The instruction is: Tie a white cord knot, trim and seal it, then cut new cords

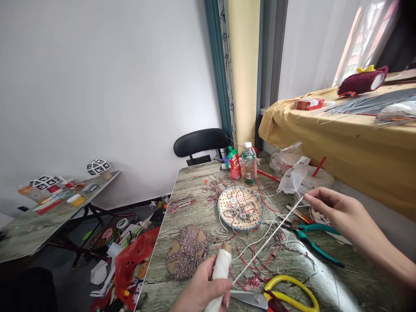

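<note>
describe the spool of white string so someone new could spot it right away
On the grey wood-grain table, look at the near edge, where the left hand grips the spool. It is the only plain white roll, unlike the speckled yarn bundle beside it.

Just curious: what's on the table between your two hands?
In the head view, a taut white cord runs from the spool in the left hand to the right hand, over loose threads.
</note>
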`<control>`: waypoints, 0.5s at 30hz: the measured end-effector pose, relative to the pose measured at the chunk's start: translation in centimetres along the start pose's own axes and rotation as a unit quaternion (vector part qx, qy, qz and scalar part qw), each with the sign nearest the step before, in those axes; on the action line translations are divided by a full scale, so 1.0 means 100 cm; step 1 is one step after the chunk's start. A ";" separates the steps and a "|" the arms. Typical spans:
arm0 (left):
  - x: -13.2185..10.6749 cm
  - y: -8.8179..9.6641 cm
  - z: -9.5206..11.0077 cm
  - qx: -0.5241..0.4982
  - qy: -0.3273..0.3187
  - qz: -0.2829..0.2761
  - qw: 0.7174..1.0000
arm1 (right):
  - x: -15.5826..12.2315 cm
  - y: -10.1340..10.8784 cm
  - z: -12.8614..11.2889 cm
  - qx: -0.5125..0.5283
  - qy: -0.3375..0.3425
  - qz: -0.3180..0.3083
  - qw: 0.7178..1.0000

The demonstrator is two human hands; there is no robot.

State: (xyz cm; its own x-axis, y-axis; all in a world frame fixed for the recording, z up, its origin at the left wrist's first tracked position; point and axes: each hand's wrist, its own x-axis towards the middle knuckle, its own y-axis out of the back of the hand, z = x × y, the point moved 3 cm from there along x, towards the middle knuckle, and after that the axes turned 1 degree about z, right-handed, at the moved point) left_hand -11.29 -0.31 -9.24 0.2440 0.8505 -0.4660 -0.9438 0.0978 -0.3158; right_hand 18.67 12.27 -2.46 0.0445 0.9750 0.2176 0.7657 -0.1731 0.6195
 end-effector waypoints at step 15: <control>0.013 0.039 0.008 -0.426 -0.075 0.290 0.854 | 0.010 0.001 0.053 -0.154 -0.022 0.007 0.988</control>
State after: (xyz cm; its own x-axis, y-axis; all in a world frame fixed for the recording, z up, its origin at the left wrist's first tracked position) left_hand -14.80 1.57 -10.34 -0.2996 0.6913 -0.6575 -0.3762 -0.7189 -0.5845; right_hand 22.16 13.93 -6.20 0.0866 0.9759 0.2002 0.5341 -0.2151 0.8176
